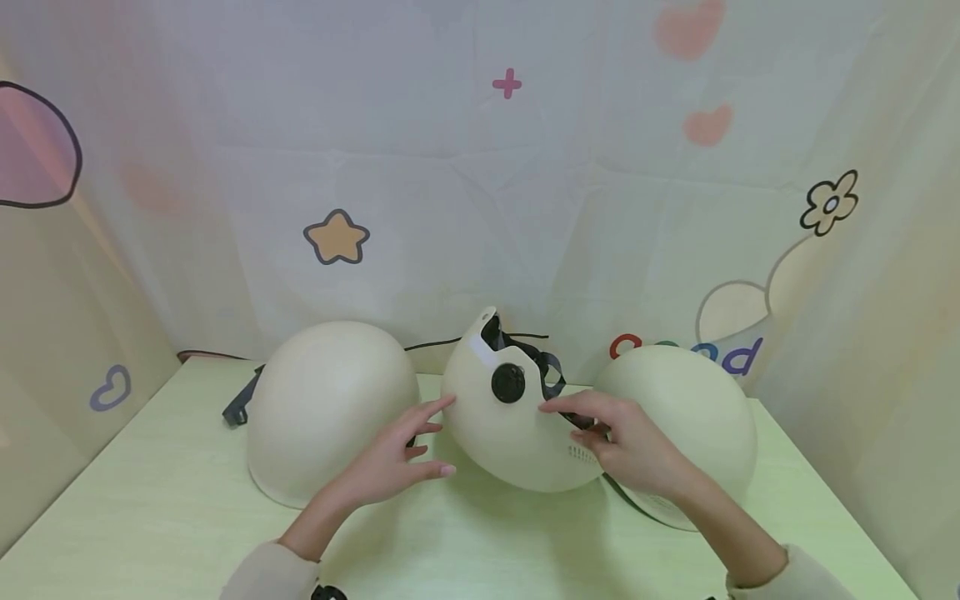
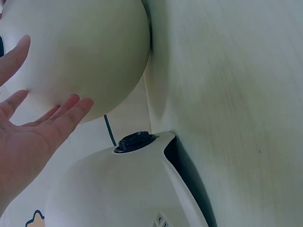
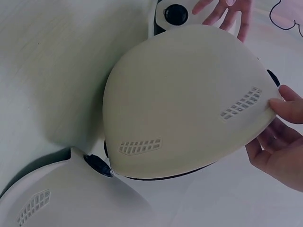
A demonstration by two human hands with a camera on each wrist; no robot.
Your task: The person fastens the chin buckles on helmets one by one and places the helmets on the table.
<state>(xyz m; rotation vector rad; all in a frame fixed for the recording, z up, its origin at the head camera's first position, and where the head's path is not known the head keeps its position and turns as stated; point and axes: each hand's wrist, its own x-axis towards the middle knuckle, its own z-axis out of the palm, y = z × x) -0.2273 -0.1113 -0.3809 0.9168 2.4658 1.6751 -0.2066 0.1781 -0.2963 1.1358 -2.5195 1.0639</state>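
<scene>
A cream helmet [image 1: 498,450] with a round black knob and black straps stands tilted in the middle of the table. My right hand [image 1: 633,442] grips its right rim; in the right wrist view the thumb [image 3: 286,111] lies on the shell, the other fingers curl under the edge. My left hand [image 1: 390,458] is at the helmet's left side, fingers spread and fairly straight, with fingertips at the shell [image 2: 85,52]. On either side sit two more cream helmets, the left one [image 1: 330,408] and the right one [image 1: 686,417], domes up.
The pale green table [image 1: 135,475] meets a printed curtain [image 1: 420,192] at the back. A black strap [image 1: 240,404] sticks out beside the left helmet. A thin dark cord [image 1: 431,343] runs along the table's back edge.
</scene>
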